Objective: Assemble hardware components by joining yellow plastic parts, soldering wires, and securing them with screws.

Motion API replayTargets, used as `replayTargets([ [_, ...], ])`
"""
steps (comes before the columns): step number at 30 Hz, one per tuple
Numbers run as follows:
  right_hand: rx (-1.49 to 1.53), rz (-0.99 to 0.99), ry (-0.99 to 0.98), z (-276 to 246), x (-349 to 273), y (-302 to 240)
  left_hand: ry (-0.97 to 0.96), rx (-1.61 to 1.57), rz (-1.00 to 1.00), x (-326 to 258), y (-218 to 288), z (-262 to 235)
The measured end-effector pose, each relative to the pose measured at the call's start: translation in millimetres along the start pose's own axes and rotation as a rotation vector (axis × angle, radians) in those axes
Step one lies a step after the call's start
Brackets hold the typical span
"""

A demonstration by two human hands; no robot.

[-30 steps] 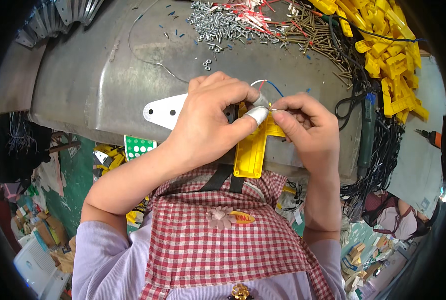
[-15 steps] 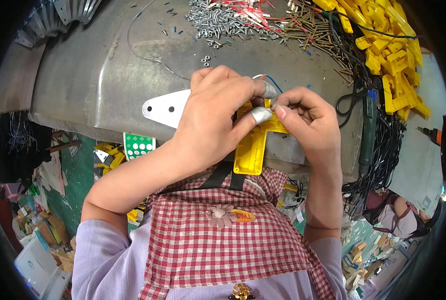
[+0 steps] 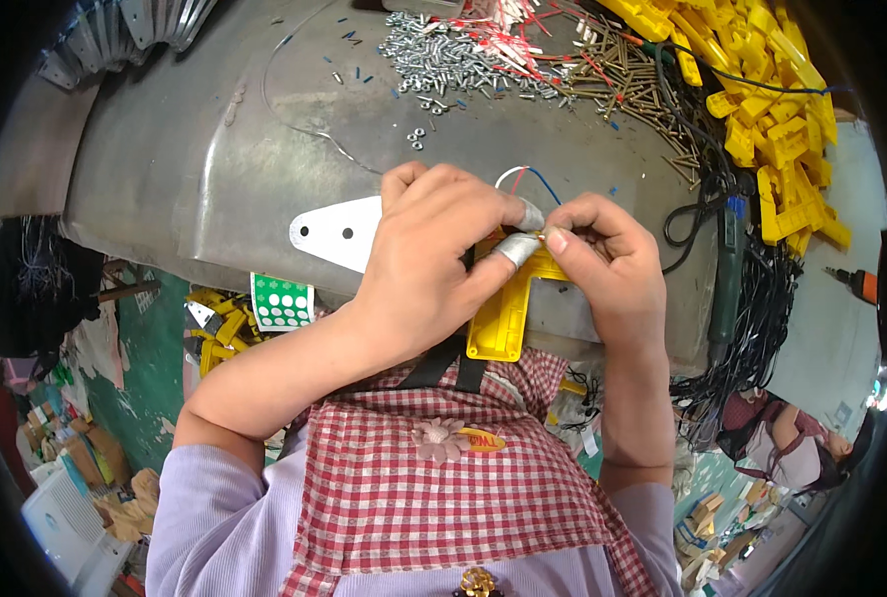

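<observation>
Left hand [image 3: 425, 241], right hand [image 3: 614, 257]: both narrow, fingertips nearly meeting, apparently pinching thin wires [image 3: 545, 179]. Yellow case [image 3: 496, 323] beneath, at near edge of surface [image 3: 165, 179]. Risk: case tipping over edge, tugging wires loose.

Lighting is even and moderately bright. A pale glare streak [image 3: 204, 194] crosses the bench [image 3: 264, 179] at left. Fisheye distortion bows the bench edge; corners darken to black. Central detail: sharp.
</observation>
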State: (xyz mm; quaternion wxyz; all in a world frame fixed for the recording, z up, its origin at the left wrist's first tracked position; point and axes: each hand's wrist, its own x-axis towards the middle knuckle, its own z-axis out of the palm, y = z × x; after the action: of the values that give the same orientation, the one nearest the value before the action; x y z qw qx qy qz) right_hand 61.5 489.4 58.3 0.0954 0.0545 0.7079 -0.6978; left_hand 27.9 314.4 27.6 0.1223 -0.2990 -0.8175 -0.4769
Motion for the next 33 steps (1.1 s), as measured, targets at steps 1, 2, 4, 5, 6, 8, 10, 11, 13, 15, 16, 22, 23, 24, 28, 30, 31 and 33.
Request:
replayTargets([
  [1, 0.021, -0.023, 0.019, 1.3, -0.8, 1.5, 0.004, -0.024, 0.001, -0.3, 0.6, 0.1],
  [2, 0.043, -0.045, 0.038, 2.3, -0.4, 2.2, 0.008, -0.048, 0.002, -0.5, 1.2, 0.2],
  [4, 0.001, -0.012, 0.016, 0.6, 0.7, 0.0, 0.023, 0.016, 0.055, 1.2, 3.2, 0.5],
  [5, -0.039, 0.022, -0.006, 0.2, 0.9, -1.5, 0.036, 0.08, 0.107, 2.0, 4.0, -0.1],
  [6, -0.04, 0.023, -0.005, 2.3, 0.4, -3.5, 0.037, 0.078, 0.107, 3.4, 3.7, -1.3],
  [8, -0.487, -0.071, 0.115, 8.4, -3.7, -8.1, 0.082, 0.146, 0.1, 7.7, 1.5, -4.1],
  [10, -0.707, -0.22, 0.112, 3.5, -12.5, -6.6, 0.067, 0.208, 0.134, 11.6, -0.8, -4.1],
  [11, -0.921, -0.37, 0.11, 1.3, -14.4, -6.4, 0.047, 0.27, 0.169, 13.6, -1.7, -4.0],
  [13, -0.971, -0.407, 0.112, 6.8, -14.7, -21.6, -0.03, 0.286, 0.203, 14.9, 0.3, -8.2],
  [15, -0.942, -0.437, 0.148, 5.3, -7.3, -27.8, -0.135, 0.196, 0.201, 18.8, 2.4, -12.0],
  [16, -0.946, -0.438, 0.153, 1.8, -5.1, -27.3, -0.134, 0.192, 0.206, 19.3, 0.4, -12.5],
  [22, -0.888, -0.521, -0.002, -3.6, -0.9, -14.7, -0.275, -0.199, -0.119, 18.9, -7.5, -12.5],
  [23, -0.843, -0.498, -0.025, -6.0, -0.5, -15.0, -0.277, -0.211, -0.155, 18.6, -4.2, -14.1],
  [24, -0.849, -0.511, -0.023, -8.6, 2.4, -16.3, -0.268, -0.207, -0.144, 17.3, -4.0, -12.9],
  [28, -0.579, -0.206, -0.169, -19.1, 18.7, -8.6, -0.085, 0.026, 0.093, 19.5, -5.4, -4.1],
  [30, -0.381, 0.016, -0.218, -21.1, 23.3, -8.4, 0.038, 0.169, 0.186, 21.9, -5.8, 1.0],
  [31, -0.444, 0.005, -0.203, -20.2, 23.9, -11.8, -0.003, 0.108, 0.127, 22.5, -7.8, 0.8],
  [33, -0.653, -0.228, -0.005, -5.7, 13.9, -19.8, -0.034, -0.003, 0.007, 23.6, -10.4, -2.0],
])
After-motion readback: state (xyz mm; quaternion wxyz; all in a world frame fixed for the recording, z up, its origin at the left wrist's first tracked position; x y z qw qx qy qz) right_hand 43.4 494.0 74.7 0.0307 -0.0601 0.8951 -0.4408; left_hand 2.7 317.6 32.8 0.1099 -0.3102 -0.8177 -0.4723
